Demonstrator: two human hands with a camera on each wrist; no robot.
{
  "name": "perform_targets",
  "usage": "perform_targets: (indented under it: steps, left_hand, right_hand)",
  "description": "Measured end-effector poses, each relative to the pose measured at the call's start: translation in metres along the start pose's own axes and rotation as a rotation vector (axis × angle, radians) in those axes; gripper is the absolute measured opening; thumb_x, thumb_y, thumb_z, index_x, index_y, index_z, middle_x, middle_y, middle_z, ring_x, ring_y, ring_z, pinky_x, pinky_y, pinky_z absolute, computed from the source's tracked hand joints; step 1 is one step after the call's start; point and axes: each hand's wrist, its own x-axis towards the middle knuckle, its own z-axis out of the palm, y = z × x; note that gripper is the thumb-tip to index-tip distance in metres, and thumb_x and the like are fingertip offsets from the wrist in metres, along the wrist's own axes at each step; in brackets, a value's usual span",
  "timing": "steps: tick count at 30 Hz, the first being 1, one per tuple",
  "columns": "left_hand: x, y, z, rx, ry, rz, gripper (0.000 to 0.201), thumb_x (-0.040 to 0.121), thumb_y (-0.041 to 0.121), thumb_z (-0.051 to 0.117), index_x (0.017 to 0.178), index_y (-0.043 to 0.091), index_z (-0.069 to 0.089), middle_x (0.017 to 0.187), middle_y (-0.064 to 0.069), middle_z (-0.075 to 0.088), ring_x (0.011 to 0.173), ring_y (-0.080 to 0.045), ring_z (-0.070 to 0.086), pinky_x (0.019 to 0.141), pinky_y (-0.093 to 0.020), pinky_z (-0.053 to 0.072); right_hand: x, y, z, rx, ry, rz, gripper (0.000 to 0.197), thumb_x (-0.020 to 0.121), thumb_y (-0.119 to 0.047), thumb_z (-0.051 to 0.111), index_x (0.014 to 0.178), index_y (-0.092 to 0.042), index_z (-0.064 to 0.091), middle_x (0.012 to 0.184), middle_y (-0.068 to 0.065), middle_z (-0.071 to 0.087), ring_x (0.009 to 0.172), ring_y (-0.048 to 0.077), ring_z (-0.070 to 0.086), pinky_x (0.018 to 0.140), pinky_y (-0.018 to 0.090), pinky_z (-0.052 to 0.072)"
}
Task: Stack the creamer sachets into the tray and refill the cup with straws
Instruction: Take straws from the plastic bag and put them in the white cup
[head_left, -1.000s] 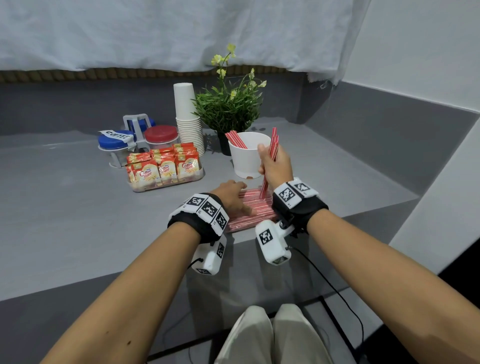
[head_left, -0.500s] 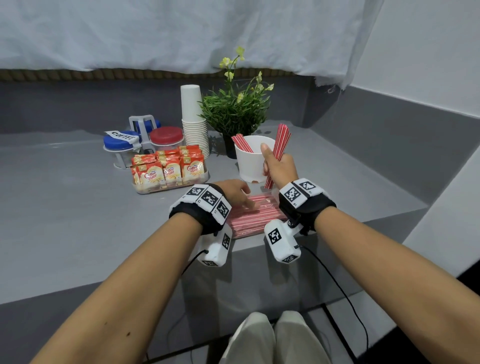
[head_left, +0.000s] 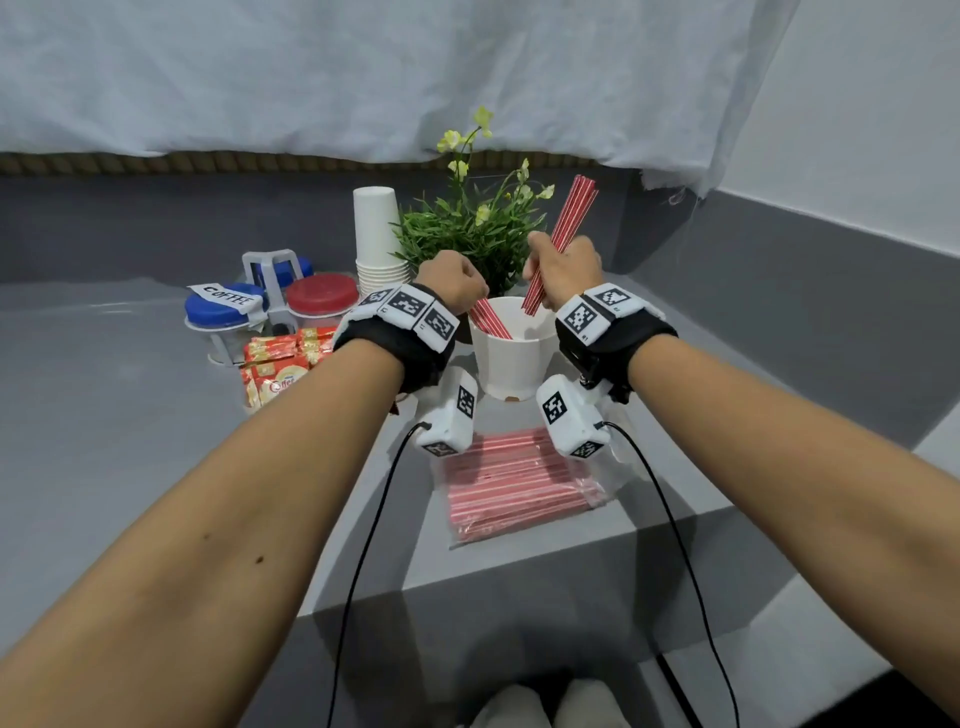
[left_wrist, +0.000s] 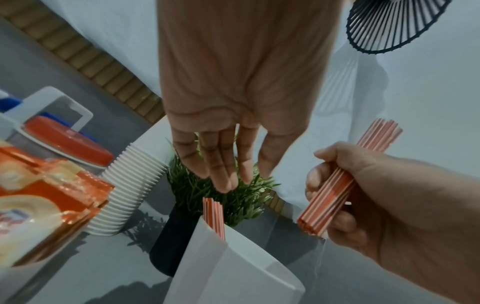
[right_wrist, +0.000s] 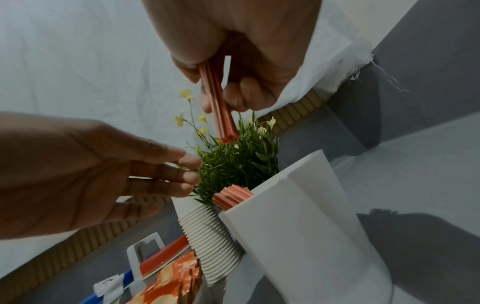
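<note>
Both hands hover over the white cup (head_left: 511, 353) in the head view: my right hand (head_left: 563, 270) grips a bundle of straws (head_left: 569, 223) tilted above it, and my left hand (head_left: 451, 280) is beside it. Creamer sachets (head_left: 280, 364) fill the tray on the tabletop (head_left: 130, 441). From the left wrist, my left fingers (left_wrist: 221, 164) hang straight, holding nothing, above straws in the cup (left_wrist: 214, 216). From the right wrist, fingers (right_wrist: 233, 94) curl round the bundle.

Grey counter (head_left: 104, 441), white cloth (head_left: 363, 73) above, white wall (head_left: 857, 130) right.
</note>
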Motion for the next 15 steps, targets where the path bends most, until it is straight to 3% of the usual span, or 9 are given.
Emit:
perform_targets:
  steps: [3,6,8,11,13,15]
  left_hand:
    - [0.019,-0.007,0.010,0.034,0.074,-0.047,0.008,0.087,0.011,0.059,0.091,0.007,0.064,0.113,-0.015,0.064,0.108,-0.029,0.059,0.090,-0.035,0.050]
    - [0.033,-0.020,0.022,0.090,0.054,-0.072,0.006,0.081,0.009,0.065,0.082,0.009,0.059,0.104,-0.017,0.064,0.103,-0.029,0.059,0.086,-0.035,0.049]
    - [0.041,-0.031,0.029,0.038,0.072,-0.084,0.023,0.077,0.005,0.068,0.066,0.015,0.050,0.097,-0.018,0.066,0.097,-0.030,0.062,0.085,-0.036,0.053]
    - [0.050,-0.044,0.034,-0.104,0.132,-0.071,0.031,0.077,0.000,0.068,0.061,0.018,0.047,0.077,-0.010,0.063,0.091,-0.032,0.066,0.082,-0.042,0.056]
    - [0.055,-0.051,0.034,-0.212,0.143,-0.063,0.030,0.079,0.001,0.067,0.061,0.016,0.049,0.071,-0.007,0.059,0.075,-0.027,0.064,0.066,-0.031,0.059]
    - [0.054,-0.056,0.034,-0.305,0.140,-0.067,0.028,0.083,0.001,0.064,0.064,0.014,0.049,0.072,-0.010,0.058,0.061,-0.017,0.058,0.045,-0.013,0.051]
  right_hand:
    - [0.017,0.013,0.013,-0.056,-0.056,-0.005,0.042,0.086,-0.029,0.050,0.047,-0.014,0.055,0.046,0.002,0.052,0.027,0.006,0.044,0.046,0.023,0.043]
    - [0.025,0.030,0.026,-0.155,-0.215,-0.019,0.041,0.087,-0.025,0.053,0.047,-0.016,0.053,0.039,-0.004,0.051,0.028,0.003,0.046,0.044,0.018,0.041]
    - [0.026,0.042,0.034,-0.291,-0.379,-0.035,0.037,0.087,-0.024,0.054,0.051,-0.016,0.051,0.039,-0.005,0.051,0.037,0.006,0.048,0.044,0.017,0.039]
    - [0.025,0.050,0.040,-0.565,-0.537,-0.078,0.035,0.086,-0.030,0.058,0.056,-0.019,0.042,0.061,0.002,0.049,0.061,0.020,0.049,0.052,0.028,0.034]
    - [0.025,0.049,0.041,-0.658,-0.596,-0.111,0.034,0.088,-0.036,0.055,0.061,-0.016,0.047,0.071,0.008,0.053,0.072,0.023,0.050,0.061,0.030,0.037]
    - [0.026,0.048,0.041,-0.669,-0.630,-0.121,0.037,0.089,-0.041,0.053,0.078,-0.007,0.060,0.078,0.010,0.055,0.076,0.024,0.052,0.070,0.034,0.043]
